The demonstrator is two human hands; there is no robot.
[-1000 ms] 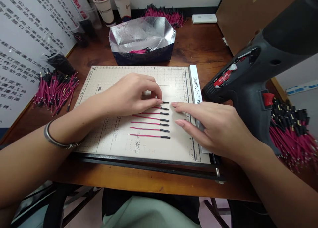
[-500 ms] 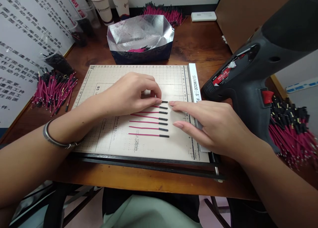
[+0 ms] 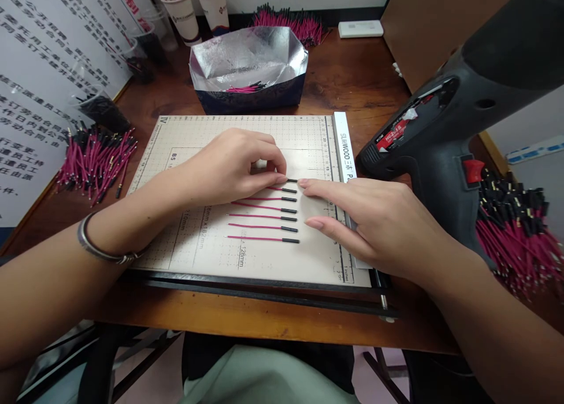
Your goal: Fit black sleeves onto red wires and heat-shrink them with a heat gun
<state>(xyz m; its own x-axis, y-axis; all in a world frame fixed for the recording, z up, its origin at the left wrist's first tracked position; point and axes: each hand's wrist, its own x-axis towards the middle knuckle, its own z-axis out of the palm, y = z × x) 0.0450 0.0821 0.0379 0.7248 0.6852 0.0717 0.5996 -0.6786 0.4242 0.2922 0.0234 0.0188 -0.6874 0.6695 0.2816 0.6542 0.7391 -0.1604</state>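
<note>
Several pink wires with black sleeves (image 3: 288,219) lie in a row on a cream paper trimmer board (image 3: 264,269), black ends to the right. At the top of the row, my left hand (image 3: 235,163) pinches one more wire, whose black sleeve (image 3: 291,181) sticks out past the fingertips. The rest of that wire is hidden under the hand. My right hand (image 3: 379,219) has its thumb and index finger apart, and the index fingertip touches or nearly touches the end of that sleeve. Its other fingers are mostly hidden.
A foil-lined box (image 3: 249,98) holding pink wires stands behind the board. A large black heat gun (image 3: 423,140) is at the right, beside a wire pile (image 3: 515,234). More wires (image 3: 97,163) lie at the left, near plastic cups (image 3: 101,107). Paper cups (image 3: 181,16) stand at the back.
The right index fingertip has moved very slightly left, closer to the end of the black sleeve. My left hand and the row of wires have stayed in place.
</note>
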